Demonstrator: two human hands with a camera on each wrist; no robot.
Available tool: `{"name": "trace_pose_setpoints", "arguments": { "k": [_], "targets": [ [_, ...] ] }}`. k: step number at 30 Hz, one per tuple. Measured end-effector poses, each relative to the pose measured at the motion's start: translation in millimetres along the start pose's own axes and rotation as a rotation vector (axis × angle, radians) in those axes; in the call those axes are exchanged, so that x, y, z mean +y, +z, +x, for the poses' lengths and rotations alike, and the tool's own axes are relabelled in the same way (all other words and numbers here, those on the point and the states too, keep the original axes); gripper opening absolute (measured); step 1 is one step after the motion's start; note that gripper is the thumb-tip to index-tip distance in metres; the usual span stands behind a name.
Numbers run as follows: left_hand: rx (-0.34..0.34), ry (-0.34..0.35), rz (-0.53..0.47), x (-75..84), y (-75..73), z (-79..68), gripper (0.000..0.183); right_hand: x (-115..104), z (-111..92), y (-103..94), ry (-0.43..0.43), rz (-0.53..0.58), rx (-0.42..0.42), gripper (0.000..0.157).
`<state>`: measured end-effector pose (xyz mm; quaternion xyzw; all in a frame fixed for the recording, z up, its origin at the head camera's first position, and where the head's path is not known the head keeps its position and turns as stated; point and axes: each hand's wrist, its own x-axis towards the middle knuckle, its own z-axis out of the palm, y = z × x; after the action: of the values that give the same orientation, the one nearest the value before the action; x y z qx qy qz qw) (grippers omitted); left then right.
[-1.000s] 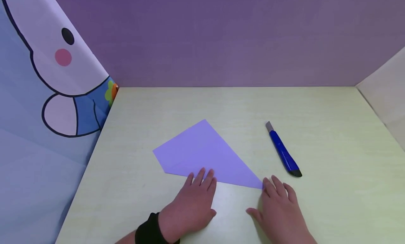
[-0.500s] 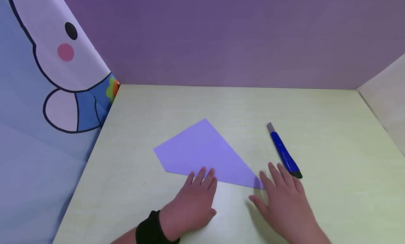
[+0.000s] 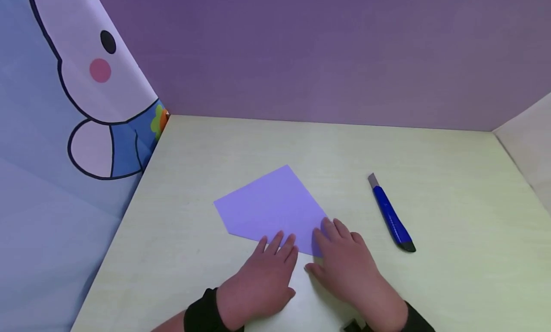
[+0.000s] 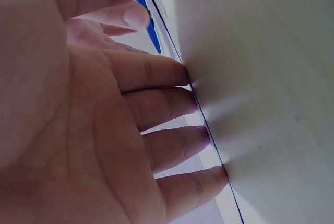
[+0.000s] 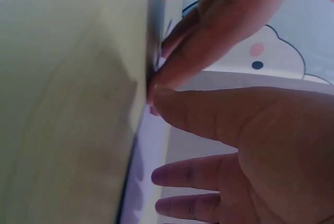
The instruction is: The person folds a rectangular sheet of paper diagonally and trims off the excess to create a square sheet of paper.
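Head view: a sheet of purple paper (image 3: 267, 205) lies flat on the pale desk (image 3: 465, 217), nearer the left edge than the right, one corner pointing at the desk's far edge and another at its left edge. The left hand (image 3: 260, 279) comes in from the near side, palm down, its fingers straight and slightly spread, grasping nothing; their tips rest on the paper along the side closest to the person. The left wrist view shows those four fingertips lined up at the paper's edge. The right hand (image 3: 348, 265) reaches over the paper's right end and hides part of it. Its fingers are extended and released, thumb held away from them; in the right wrist view two of its fingertips sit just off the sheet, but whether the others touch it I cannot tell. A black band (image 3: 206, 310) circles the left wrist.

Between the paper and the desk's right edge lies a blue utility knife (image 3: 392, 217), clear of both hands, grey tip toward the far edge. A purple panel (image 3: 323, 49) stands along the far edge, a blue cartoon-printed panel (image 3: 38, 121) along the left, a whitish one along the right.
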<state>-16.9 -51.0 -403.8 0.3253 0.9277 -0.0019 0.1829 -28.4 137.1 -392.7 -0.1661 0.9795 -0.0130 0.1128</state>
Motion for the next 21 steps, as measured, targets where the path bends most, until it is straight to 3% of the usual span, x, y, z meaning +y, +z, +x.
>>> {"name": "trace_pose_setpoints", "arguments": {
  "k": [6,11,15,17,21],
  "targets": [
    [0.035,0.029,-0.004,-4.8,-0.4,-0.4,0.072,2.1,6.4,6.4,-0.011,-0.005,-0.035,0.076],
    [0.048,0.081,-0.029,-19.4,-3.2,0.7,0.064,-0.1,7.0,5.7,-0.016,-0.003,-0.064,0.073],
    [0.163,0.111,-0.04,-37.1,-6.0,7.4,0.046,-5.1,5.0,1.4,-0.025,-0.021,-0.091,0.064],
    [0.242,0.064,-0.025,-48.9,-8.3,11.5,0.037,-7.3,3.7,-1.3,-0.04,-0.031,-0.07,0.055],
    [0.314,-0.143,0.006,-76.9,-9.5,17.3,0.036,-9.5,6.3,-4.1,-0.083,-0.035,0.002,0.035]
  ]
}}
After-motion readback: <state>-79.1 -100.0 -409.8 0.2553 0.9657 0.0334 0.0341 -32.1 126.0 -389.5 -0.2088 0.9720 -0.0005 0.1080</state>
